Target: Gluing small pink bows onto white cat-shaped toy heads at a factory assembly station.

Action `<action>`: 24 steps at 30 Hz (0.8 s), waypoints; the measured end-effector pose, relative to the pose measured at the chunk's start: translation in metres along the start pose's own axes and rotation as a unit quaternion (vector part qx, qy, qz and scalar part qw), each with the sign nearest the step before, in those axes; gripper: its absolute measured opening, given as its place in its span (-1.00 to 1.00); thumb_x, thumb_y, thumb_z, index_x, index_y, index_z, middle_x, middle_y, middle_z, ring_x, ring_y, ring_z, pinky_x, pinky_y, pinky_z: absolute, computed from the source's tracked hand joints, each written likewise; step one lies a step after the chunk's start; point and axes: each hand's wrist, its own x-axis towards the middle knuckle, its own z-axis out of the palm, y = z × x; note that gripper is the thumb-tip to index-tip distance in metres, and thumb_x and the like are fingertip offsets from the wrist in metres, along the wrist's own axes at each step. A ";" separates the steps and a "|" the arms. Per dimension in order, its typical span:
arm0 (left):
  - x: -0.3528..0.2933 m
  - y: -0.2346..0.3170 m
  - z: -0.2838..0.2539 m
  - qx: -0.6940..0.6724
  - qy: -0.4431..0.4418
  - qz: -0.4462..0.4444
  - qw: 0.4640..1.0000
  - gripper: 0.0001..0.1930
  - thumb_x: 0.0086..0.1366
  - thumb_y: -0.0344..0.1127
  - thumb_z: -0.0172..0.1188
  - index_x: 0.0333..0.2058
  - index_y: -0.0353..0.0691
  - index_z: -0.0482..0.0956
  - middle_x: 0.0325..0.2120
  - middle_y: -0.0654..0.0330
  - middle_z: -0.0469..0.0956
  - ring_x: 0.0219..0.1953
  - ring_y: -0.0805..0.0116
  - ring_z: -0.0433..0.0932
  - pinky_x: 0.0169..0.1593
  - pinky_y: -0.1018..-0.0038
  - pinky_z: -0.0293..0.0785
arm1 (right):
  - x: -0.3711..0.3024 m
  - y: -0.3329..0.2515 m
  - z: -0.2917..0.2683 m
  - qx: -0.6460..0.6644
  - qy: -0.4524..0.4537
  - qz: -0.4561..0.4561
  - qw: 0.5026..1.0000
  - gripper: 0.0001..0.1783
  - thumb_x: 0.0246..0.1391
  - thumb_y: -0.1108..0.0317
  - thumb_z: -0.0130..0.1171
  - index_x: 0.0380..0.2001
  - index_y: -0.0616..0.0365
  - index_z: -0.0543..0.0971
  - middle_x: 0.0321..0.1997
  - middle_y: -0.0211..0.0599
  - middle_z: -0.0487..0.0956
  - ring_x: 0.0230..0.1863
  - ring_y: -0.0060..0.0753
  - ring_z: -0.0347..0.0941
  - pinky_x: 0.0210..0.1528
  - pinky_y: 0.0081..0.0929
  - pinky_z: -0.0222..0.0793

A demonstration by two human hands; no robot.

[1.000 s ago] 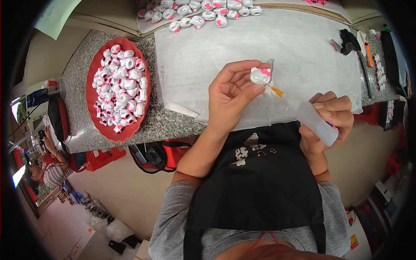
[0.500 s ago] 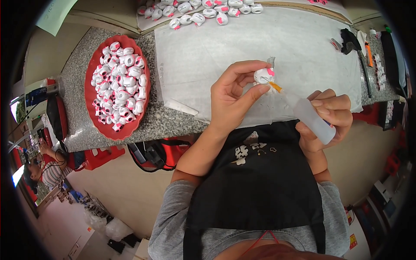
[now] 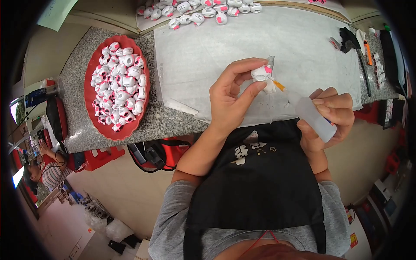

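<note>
Between the thumb and fingertips of my left hand (image 3: pixel 232 89) is a small white figurine head (image 3: pixel 261 73) with a pink bow. My right hand (image 3: pixel 333 113) grips a translucent squeeze bottle (image 3: pixel 313 116), tilted so that its orange nozzle (image 3: pixel 279 86) points up and left at the figurine head. The nozzle's tip is close beside the piece; whether they touch I cannot tell. Just behind my left fingertips, a small grey strip (image 3: pixel 271 60) shows above white paper (image 3: pixel 208 54).
A red scalloped tray (image 3: pixel 89 110), heaped with similar white and pink pieces, stands on the granite counter at left. More pieces (image 3: pixel 197 18) line the back edge. Black cloth (image 3: pixel 348 40) and an orange-handled tool (image 3: pixel 368 54) lie at right. Another person (image 3: pixel 50 171) sits far left.
The figurine head has shifted slightly left and up and turned a little in my left fingers. The bottle's nozzle has drawn back slightly to the right, away from it.
</note>
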 end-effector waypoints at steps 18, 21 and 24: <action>0.004 0.005 0.000 -0.134 0.066 -0.026 0.988 -0.70 -0.03 -0.61 0.03 -0.27 -0.33 0.25 -0.18 -0.07 0.29 -0.23 0.35 0.39 -0.14 0.51 0.33 | 0.122 0.147 -0.062 -0.287 -0.056 0.253 0.922 -0.73 -0.17 0.35 0.05 -0.36 0.23 0.34 -0.59 -0.42 0.39 -0.58 -0.63 0.28 -0.55 -0.68 0.20; 0.004 0.006 -0.001 -0.129 0.085 -0.042 0.987 -0.70 -0.03 -0.60 0.03 -0.25 -0.35 0.26 -0.20 -0.05 0.32 -0.24 0.38 0.39 -0.16 0.53 0.34 | 0.138 0.145 -0.046 -0.482 -0.055 0.195 0.852 -0.68 -0.34 0.35 0.19 -0.41 0.22 0.43 -0.39 -0.03 0.43 -0.31 -0.07 0.34 -0.29 -0.36 0.23; 0.006 0.005 0.001 -0.154 0.078 -0.053 0.984 -0.69 -0.01 -0.60 0.01 -0.22 -0.38 0.25 -0.25 -0.01 0.36 -0.25 0.38 0.40 -0.16 0.52 0.36 | 0.136 0.148 -0.051 -0.488 -0.071 0.195 0.848 -0.71 -0.34 0.37 0.19 -0.46 0.26 0.43 -0.41 -0.06 0.43 -0.36 -0.09 0.36 -0.31 -0.36 0.24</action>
